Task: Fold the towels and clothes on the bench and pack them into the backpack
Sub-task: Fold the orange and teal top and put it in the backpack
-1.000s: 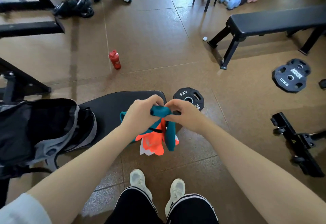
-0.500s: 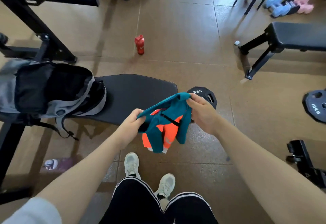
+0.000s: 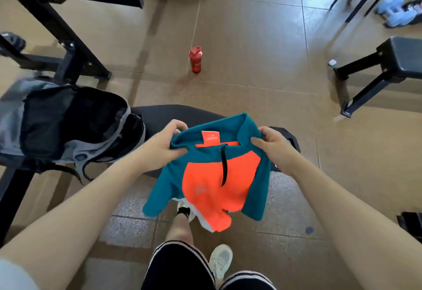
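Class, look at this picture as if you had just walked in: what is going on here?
A person holds up a teal and orange fleece top by its shoulders, the left hand and the right hand each gripping one side of the collar. The top hangs spread open and unfolded above the black padded bench. An open grey and black backpack lies on the bench's left end. A red bottle stands on the floor beyond.

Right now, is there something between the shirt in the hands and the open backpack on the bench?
Nothing visible blocks it. The shirt hangs from both hands, left hand and right hand, and only bare bench separates it from the open backpack.
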